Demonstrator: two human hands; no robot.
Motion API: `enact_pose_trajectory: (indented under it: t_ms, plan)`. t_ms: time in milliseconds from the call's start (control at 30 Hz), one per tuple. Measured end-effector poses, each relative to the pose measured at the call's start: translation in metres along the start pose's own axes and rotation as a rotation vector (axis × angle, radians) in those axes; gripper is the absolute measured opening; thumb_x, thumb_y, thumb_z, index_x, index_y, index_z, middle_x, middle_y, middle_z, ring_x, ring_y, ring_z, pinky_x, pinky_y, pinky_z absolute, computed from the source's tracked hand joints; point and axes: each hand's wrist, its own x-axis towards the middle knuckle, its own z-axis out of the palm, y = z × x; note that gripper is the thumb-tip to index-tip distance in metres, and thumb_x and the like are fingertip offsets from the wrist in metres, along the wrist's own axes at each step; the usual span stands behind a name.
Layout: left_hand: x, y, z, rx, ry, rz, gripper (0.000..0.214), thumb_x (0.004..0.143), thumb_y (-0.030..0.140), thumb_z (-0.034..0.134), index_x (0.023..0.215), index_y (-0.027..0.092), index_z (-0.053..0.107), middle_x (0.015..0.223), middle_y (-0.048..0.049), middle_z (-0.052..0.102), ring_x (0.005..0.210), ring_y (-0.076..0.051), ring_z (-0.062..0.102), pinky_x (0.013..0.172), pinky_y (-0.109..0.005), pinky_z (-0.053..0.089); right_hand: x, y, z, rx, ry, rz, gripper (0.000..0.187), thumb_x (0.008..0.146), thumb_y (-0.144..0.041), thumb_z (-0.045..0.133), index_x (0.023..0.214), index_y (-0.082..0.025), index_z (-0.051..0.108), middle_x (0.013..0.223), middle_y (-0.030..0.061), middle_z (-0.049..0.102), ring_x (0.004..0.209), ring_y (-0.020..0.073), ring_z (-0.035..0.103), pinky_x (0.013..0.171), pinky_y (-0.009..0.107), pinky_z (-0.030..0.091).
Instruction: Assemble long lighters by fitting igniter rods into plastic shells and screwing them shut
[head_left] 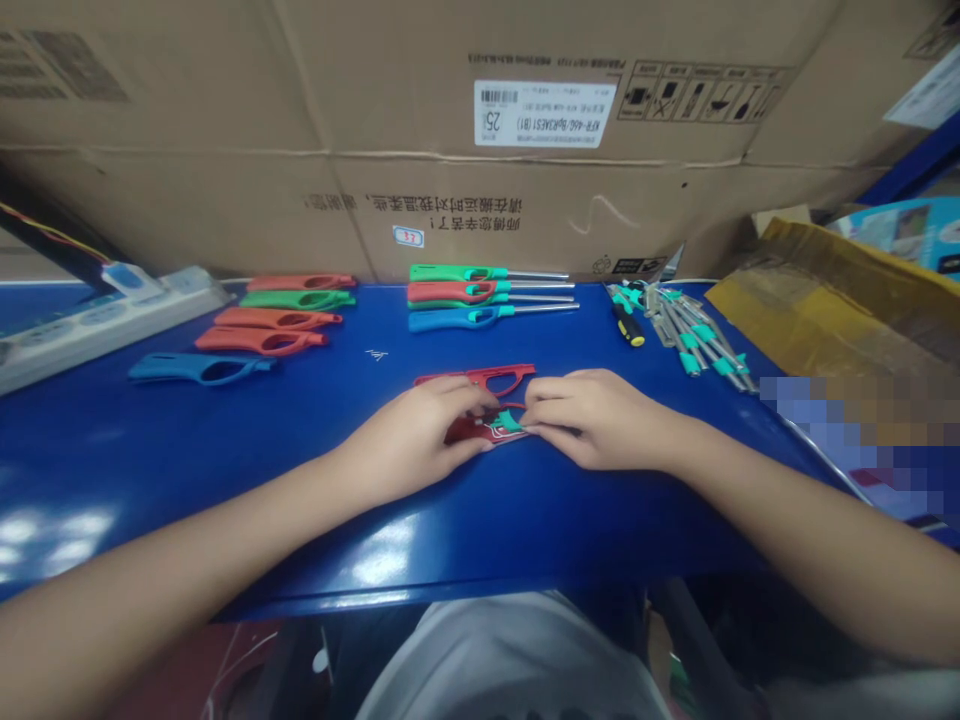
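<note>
In front of me on the blue table lies an open red lighter casing half [463,430], with a teal trigger [508,420] and thin white wire inside it. My left hand [427,430] grips the casing's left end, thumb below and fingers over the top. At its right end my right hand [600,418] is closed, thumb and fingertips pinched at the casing's edge beside the trigger. Whether a small part sits in that pinch is hidden. Just behind my fingers rests the other red casing half [517,378], partly covered by my left hand.
Several assembled lighters [450,318] lie at the back centre, and several loose casings [199,368] at left by a power strip [97,325]. Metal lighter tubes [697,335] and a screwdriver [628,325] lie back right. A cardboard wall [420,110] stands behind.
</note>
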Motion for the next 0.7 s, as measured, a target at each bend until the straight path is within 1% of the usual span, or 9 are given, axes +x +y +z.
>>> enact_pose_trajectory:
  t_ms: [100,200,300,400,533,600,700]
  plan:
    - [-0.001,0.0,0.0,0.046,-0.005,0.024,0.029,0.094,0.025,0.066,0.123,0.02,0.067,0.118,-0.0085,0.07,0.107,-0.025,0.066,0.091,-0.038,0.055,0.001,-0.003,-0.003,-0.121,-0.053,-0.041,0.026,0.1,-0.019,0.047,0.096,-0.019,0.073,0.097,0.0052,0.072,0.073,0.0152,0.058,0.066,0.031,0.035]
    - [-0.003,0.001,0.0,0.134,-0.01,0.066,0.033,0.099,0.028,0.059,0.131,0.022,0.064,0.121,-0.0095,0.069,0.111,-0.026,0.066,0.094,-0.04,0.055,0.002,-0.009,-0.006,-0.217,-0.102,-0.033,0.025,0.098,-0.017,0.048,0.099,-0.018,0.073,0.098,0.0071,0.072,0.071,0.0162,0.057,0.067,0.033,0.035]
    - [-0.005,0.002,0.0,0.239,-0.02,0.093,0.036,0.101,0.03,0.054,0.136,0.022,0.063,0.12,-0.0102,0.069,0.111,-0.027,0.066,0.092,-0.041,0.056,0.003,-0.014,-0.008,-0.249,-0.141,0.0,0.023,0.096,-0.018,0.052,0.105,-0.017,0.073,0.1,0.0077,0.071,0.067,0.0163,0.057,0.064,0.033,0.035]
    - [-0.006,0.003,0.0,0.327,-0.043,0.123,0.035,0.103,0.032,0.05,0.134,0.023,0.066,0.117,-0.0099,0.07,0.108,-0.026,0.067,0.09,-0.039,0.057,0.004,-0.016,-0.008,-0.243,-0.17,0.03,0.023,0.096,-0.019,0.054,0.107,-0.017,0.074,0.101,0.0077,0.071,0.066,0.0159,0.057,0.062,0.033,0.035]
    - [-0.006,0.004,0.001,0.419,-0.067,0.166,0.037,0.105,0.034,0.045,0.13,0.02,0.068,0.117,-0.0116,0.07,0.109,-0.026,0.067,0.093,-0.038,0.057,0.002,-0.012,-0.006,-0.134,-0.132,0.097,0.023,0.097,-0.019,0.054,0.105,-0.021,0.076,0.105,0.0063,0.072,0.07,0.015,0.06,0.06,0.03,0.035]
    - [-0.006,0.004,0.001,0.448,-0.074,0.174,0.038,0.106,0.034,0.043,0.13,0.019,0.068,0.117,-0.0124,0.07,0.108,-0.027,0.068,0.092,-0.039,0.057,0.001,-0.008,-0.004,-0.018,-0.09,0.149,0.023,0.097,-0.019,0.054,0.101,-0.022,0.076,0.104,0.0051,0.072,0.075,0.0151,0.063,0.061,0.029,0.037]
    - [-0.007,0.005,0.001,0.448,-0.083,0.171,0.039,0.107,0.034,0.041,0.13,0.019,0.068,0.118,-0.013,0.07,0.107,-0.028,0.068,0.091,-0.041,0.058,0.002,-0.003,-0.002,0.224,-0.011,0.224,0.017,0.097,-0.022,0.059,0.097,-0.02,0.076,0.102,0.0049,0.071,0.081,0.0148,0.064,0.067,0.026,0.042]
